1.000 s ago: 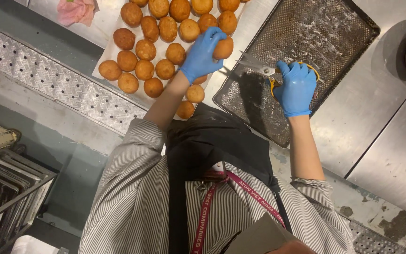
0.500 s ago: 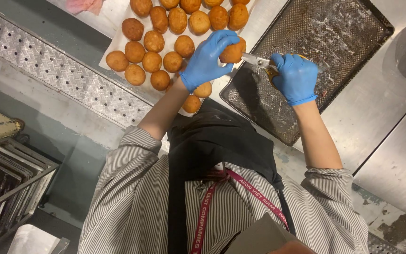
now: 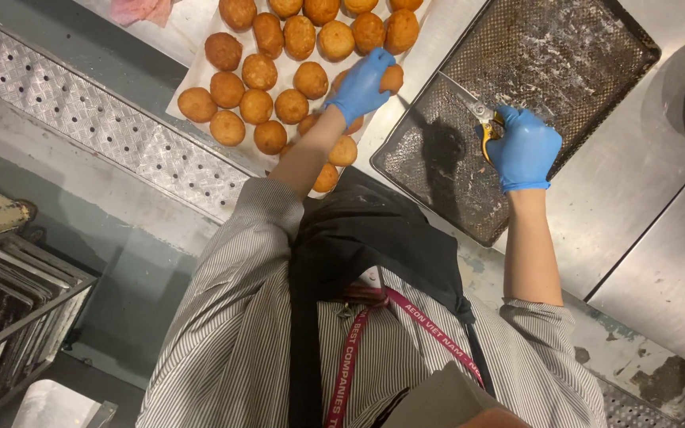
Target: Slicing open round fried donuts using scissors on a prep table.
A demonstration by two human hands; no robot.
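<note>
Apron (image 3: 358, 261): black, nearest of all, worn over a striped shirt with a pink lanyard hanging below both hands.

Rack (image 3: 9, 317): wire, holding dark trays, low and well off to the left hand's side.

Left hand (image 3: 362, 85): blue-gloved, fingers wrapped round 1 bun, lifted just clear of the others and turned toward the right hand, likely so its side is exposed to the blades.

Bun (image 3: 392, 78): round, golden-brown, only its right edge shows past the glove; it sits between the 2 hands, above the gap where paper meets tray.

Right hand (image 3: 523, 149): blue-gloved, fist closed on the yellow handles of the scissors, held over the tray, probably so crumbs drop there.

Scissors (image 3: 473, 111): metal blades pointing from the right hand toward the bun, tips just short of it; whether the blades are parted I cannot tell.

Hands: apart, each clamped on its own thing, facing one another.

Tray (image 3: 596, 47): dark perforated metal, crusted with pale residue, lying under and beyond the right hand.

Paper (image 3: 192, 83): white sheet under and beyond the left hand, keeping the buns off the steel.

Buns (image 3: 259, 71): roughly 20, in loose rows on the paper, close together.

Counter (image 3: 652, 206): stainless steel, right of the right hand.

Cloth (image 3: 140, 9): pink, farthest off, beyond the left hand.
</note>
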